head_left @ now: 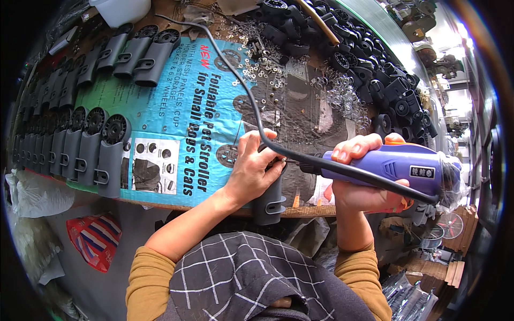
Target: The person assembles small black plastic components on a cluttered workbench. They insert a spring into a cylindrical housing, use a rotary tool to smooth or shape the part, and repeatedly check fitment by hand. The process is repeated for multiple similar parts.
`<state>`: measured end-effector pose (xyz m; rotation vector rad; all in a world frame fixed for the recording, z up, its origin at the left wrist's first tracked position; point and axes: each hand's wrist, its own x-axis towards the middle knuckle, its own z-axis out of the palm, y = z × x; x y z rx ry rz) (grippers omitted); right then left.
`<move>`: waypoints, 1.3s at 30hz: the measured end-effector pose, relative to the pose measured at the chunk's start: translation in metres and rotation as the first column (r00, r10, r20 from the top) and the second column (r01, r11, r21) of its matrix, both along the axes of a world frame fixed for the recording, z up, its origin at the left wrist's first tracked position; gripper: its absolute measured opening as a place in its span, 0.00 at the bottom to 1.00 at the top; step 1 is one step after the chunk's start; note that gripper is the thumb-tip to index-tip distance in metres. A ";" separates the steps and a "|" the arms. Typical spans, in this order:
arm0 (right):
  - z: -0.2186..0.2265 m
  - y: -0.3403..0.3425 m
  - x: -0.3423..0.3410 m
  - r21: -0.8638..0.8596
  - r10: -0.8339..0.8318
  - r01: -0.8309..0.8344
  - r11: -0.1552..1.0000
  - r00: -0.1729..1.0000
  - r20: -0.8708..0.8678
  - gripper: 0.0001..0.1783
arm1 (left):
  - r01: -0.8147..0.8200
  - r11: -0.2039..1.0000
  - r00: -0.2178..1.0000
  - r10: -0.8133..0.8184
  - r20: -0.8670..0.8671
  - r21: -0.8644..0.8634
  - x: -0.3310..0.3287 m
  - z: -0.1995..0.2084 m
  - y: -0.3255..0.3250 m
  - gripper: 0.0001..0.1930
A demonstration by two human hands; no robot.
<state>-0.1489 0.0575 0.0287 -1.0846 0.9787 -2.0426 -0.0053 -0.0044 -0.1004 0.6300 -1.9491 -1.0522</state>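
Note:
My right hand (360,176) is wrapped round a purple corded electric screwdriver (393,160) lying level, its dark nose pointing left. The fingers of my left hand (251,174) close round the upper end of a dark grey plastic leg part (269,203), which hangs over the table's near edge. Between thumb and forefinger shows a tiny light bit, too small to name. The screwdriver's nose reaches close to that part; whether its tip touches is hidden by my fingers and the cable. A thick black cable (242,80) runs from the tool across my left fingertips to the back.
Rows of similar grey leg parts with round wheel ends (110,155) stand at the left. Small nuts (267,72) and springs or screws (345,96) lie scattered behind my hands. Black wheel parts (399,99) heap at the right back. Printed cardboard (155,115) covers the table.

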 end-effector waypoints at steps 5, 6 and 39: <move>0.000 -0.001 -0.001 0.017 0.045 -0.044 0.999 0.999 -0.023 0.43 | 0.033 0.998 0.999 -0.031 -0.036 0.054 0.000 0.000 -0.001 0.08; -0.001 -0.001 -0.001 0.024 0.045 -0.045 0.999 0.999 -0.018 0.43 | 0.032 0.998 0.999 -0.030 -0.031 0.048 0.000 0.000 0.000 0.08; 0.005 0.004 0.025 0.063 0.264 -0.257 0.964 0.941 -0.211 0.42 | -0.080 0.991 0.995 0.086 -0.051 0.106 -0.003 0.004 0.000 0.25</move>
